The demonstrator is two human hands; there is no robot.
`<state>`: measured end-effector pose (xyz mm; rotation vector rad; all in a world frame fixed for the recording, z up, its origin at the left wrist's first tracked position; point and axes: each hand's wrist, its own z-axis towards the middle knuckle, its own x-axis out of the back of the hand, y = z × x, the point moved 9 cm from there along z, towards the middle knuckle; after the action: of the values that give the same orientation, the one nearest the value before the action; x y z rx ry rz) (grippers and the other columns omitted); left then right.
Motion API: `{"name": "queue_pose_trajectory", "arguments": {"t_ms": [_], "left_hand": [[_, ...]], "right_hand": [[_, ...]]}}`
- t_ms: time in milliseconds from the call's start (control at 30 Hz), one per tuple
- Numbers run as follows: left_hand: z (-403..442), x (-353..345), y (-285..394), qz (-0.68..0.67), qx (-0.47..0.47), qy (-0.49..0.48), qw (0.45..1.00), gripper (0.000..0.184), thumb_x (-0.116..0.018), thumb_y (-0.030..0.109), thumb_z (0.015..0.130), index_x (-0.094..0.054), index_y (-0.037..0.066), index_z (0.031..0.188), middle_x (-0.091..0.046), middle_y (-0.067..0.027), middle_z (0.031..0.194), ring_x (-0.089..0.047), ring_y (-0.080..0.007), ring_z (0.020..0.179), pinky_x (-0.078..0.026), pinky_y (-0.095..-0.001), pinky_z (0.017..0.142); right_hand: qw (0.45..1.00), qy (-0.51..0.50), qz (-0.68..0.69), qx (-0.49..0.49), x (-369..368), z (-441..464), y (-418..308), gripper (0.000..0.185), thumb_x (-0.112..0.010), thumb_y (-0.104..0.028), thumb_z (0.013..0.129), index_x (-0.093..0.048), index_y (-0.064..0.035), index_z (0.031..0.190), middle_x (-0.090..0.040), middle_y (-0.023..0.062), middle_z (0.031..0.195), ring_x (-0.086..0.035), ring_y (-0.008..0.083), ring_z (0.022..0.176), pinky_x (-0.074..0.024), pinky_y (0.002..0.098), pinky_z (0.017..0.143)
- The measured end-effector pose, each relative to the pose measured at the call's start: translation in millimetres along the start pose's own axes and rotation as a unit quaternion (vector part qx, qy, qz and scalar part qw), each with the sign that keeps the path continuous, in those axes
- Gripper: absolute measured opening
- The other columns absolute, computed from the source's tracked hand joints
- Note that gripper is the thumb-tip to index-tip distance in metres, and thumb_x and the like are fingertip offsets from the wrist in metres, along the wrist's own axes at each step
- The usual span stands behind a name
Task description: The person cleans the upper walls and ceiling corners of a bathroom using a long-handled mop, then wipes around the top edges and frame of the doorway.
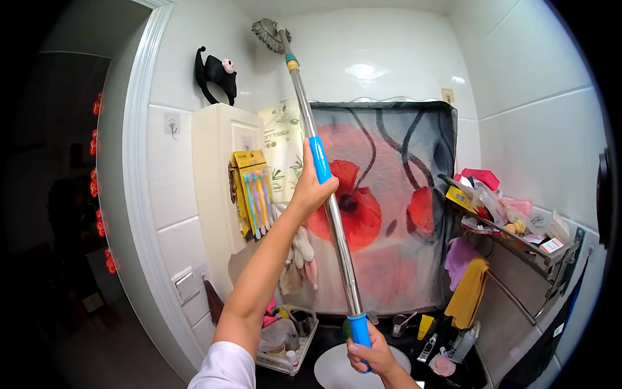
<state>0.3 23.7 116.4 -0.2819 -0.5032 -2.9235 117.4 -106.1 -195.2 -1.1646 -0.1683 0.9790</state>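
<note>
Left hand (pixel 315 188) and right hand (pixel 370 355) — fingers clamped round the blue grips (pixel 318 155) of a shiny metal pole (pixel 339 240); its rounded grey head (pixel 267 35) seems bristled.

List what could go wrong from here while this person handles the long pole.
1. The brush head is raised near the black ornament on top of the cabinet; a sideways swing might knock it off.
2. The right hand holds the pole low over the sink, so a swing of that end could tip the yellow tube.
3. The left hand may bump the toothbrush packs if lowered, though depth is hard to judge.
</note>
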Motion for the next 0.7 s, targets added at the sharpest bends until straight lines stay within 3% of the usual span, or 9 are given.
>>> {"name": "queue_pose_trajectory", "arguments": {"t_ms": [133, 200, 267, 300, 400, 533, 633, 667, 700], "left_hand": [[17.7, -12.0, -6.9, 0.035, 0.007, -0.010, 0.999, 0.095, -0.055, 0.012, 0.074, 0.007, 0.007, 0.145, -0.048, -0.0078, 0.093, -0.049, -0.0125, 0.072, -0.045, -0.0257, 0.060], [19.1, -20.2, -5.5, 0.037, 0.019, -0.012, 0.999, 0.095, -0.055, 0.015, 0.074, 0.007, 0.007, 0.145, -0.048, -0.0090, 0.094, -0.049, -0.0136, 0.072, -0.045, -0.0266, 0.060], [9.2, -28.8, -22.2, 0.116, 0.118, 0.001, 0.986, 0.094, -0.055, 0.017, 0.073, 0.006, 0.004, 0.144, -0.051, -0.0193, 0.107, -0.056, -0.0243, 0.084, -0.048, -0.0344, 0.070], [0.9, -34.9, -22.7, 0.200, 0.128, 0.020, 0.971, 0.092, -0.053, 0.018, 0.073, 0.004, -0.003, 0.142, -0.043, -0.0319, 0.124, -0.056, -0.0373, 0.101, -0.046, -0.0414, 0.084], [-37.0, -52.6, -12.8, 0.329, 0.131, 0.070, 0.933, 0.098, -0.060, 0.023, 0.076, 0.009, -0.004, 0.140, -0.044, -0.0369, 0.114, -0.057, -0.0465, 0.090, -0.048, -0.0485, 0.079], [-29.9, -50.8, -26.3, 0.298, 0.132, 0.095, 0.940, 0.093, -0.060, 0.018, 0.078, 0.007, -0.004, 0.140, -0.046, -0.0362, 0.113, -0.057, -0.0460, 0.091, -0.047, -0.0494, 0.080], [6.0, -48.7, -25.7, 0.256, 0.072, 0.133, 0.955, 0.087, -0.054, 0.012, 0.079, 0.006, -0.005, 0.140, -0.046, -0.0360, 0.115, -0.056, -0.0459, 0.095, -0.046, -0.0487, 0.082], [18.0, -48.1, -17.1, 0.231, 0.052, 0.142, 0.961, 0.086, -0.052, 0.011, 0.079, 0.006, -0.006, 0.140, -0.046, -0.0360, 0.116, -0.055, -0.0461, 0.097, -0.046, -0.0483, 0.084], [28.6, -51.5, -20.0, 0.220, 0.098, 0.125, 0.963, 0.084, -0.049, 0.008, 0.077, 0.006, -0.006, 0.139, -0.045, -0.0358, 0.118, -0.055, -0.0458, 0.099, -0.045, -0.0470, 0.085]], "right_hand": [[0.973, 0.139, -0.182, 0.022, 27.1, 7.7, -14.6, 0.058, -0.056, -0.008, 0.086, -0.029, -0.0088, 0.137, -0.048, 0.0031, 0.060, -0.044, 0.0096, 0.041, -0.0369, 0.0235, 0.038], [0.966, 0.166, -0.193, 0.047, 36.0, 11.1, -20.4, 0.054, -0.053, -0.012, 0.089, -0.030, -0.0081, 0.138, -0.048, 0.0024, 0.058, -0.046, 0.0096, 0.041, -0.0380, 0.0237, 0.039], [0.921, 0.218, -0.311, 0.083, 52.8, 6.5, -31.9, 0.055, -0.050, -0.017, 0.091, -0.028, -0.0084, 0.140, -0.050, 0.0035, 0.058, -0.048, 0.0101, 0.042, -0.0405, 0.0247, 0.040], [0.894, 0.241, -0.368, 0.083, 56.0, 2.5, -33.5, 0.057, -0.048, -0.021, 0.092, -0.025, -0.0088, 0.143, -0.051, 0.0044, 0.058, -0.050, 0.0103, 0.042, -0.0423, 0.0249, 0.042], [0.848, 0.265, -0.449, 0.096, 57.9, -6.1, -36.6, 0.059, -0.050, -0.020, 0.091, -0.024, -0.0080, 0.143, -0.052, 0.0047, 0.058, -0.051, 0.0104, 0.043, -0.0430, 0.0250, 0.043], [0.853, 0.254, -0.447, 0.086, 75.1, -10.2, -47.3, 0.059, -0.050, -0.019, 0.091, -0.025, -0.0105, 0.143, -0.053, 0.0053, 0.062, -0.051, 0.0108, 0.045, -0.0429, 0.0245, 0.043], [0.965, 0.180, -0.179, 0.068, 89.5, 0.0, -67.5, 0.062, -0.055, -0.018, 0.090, -0.025, -0.0194, 0.144, -0.053, 0.0089, 0.071, -0.046, 0.0110, 0.047, -0.0386, 0.0216, 0.040], [0.963, 0.184, -0.182, 0.069, 91.8, -0.3, -78.4, 0.062, -0.055, -0.018, 0.090, -0.025, -0.0194, 0.144, -0.053, 0.0089, 0.071, -0.046, 0.0110, 0.047, -0.0386, 0.0216, 0.040], [0.984, 0.136, -0.076, 0.080, 84.8, 3.1, -87.2, 0.065, -0.057, -0.019, 0.088, -0.024, -0.0191, 0.145, -0.052, 0.0109, 0.070, -0.044, 0.0108, 0.044, -0.0373, 0.0209, 0.040]]}}
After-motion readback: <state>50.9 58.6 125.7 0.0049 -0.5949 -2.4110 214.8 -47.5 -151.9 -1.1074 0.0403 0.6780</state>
